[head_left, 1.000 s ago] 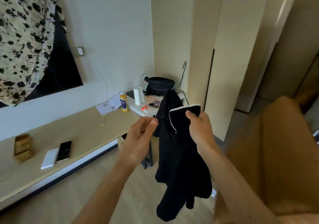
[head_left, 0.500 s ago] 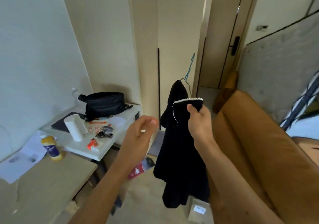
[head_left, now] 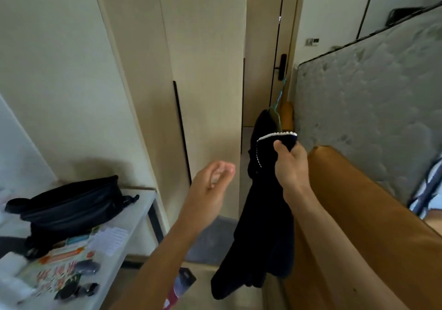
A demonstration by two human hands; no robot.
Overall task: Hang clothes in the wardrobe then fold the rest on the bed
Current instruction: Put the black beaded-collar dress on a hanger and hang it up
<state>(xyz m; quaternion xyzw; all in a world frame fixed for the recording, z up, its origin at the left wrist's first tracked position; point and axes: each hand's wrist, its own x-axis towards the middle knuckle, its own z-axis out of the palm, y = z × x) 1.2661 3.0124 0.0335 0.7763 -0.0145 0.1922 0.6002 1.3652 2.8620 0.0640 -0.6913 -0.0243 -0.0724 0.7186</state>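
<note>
While my right hand [head_left: 290,164] grips the white-trimmed edge of the black garment [head_left: 263,226], fingers [head_left: 279,146] clamped on the cloth, my left hand [head_left: 208,185] hovers just beside it holding nothing, its fingers loosely curled and slightly apart. The garment hangs on a hanger [head_left: 278,99] whose teal hook rises above my right hand. Lower left, a black bag [head_left: 71,204] sits on the white worktop [head_left: 141,204]. Beyond, the wardrobe [head_left: 205,70] doors look closed.

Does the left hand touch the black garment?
Apart. In the head view a clear gap separates the left hand from the black garment, which the right hand grips.
</note>
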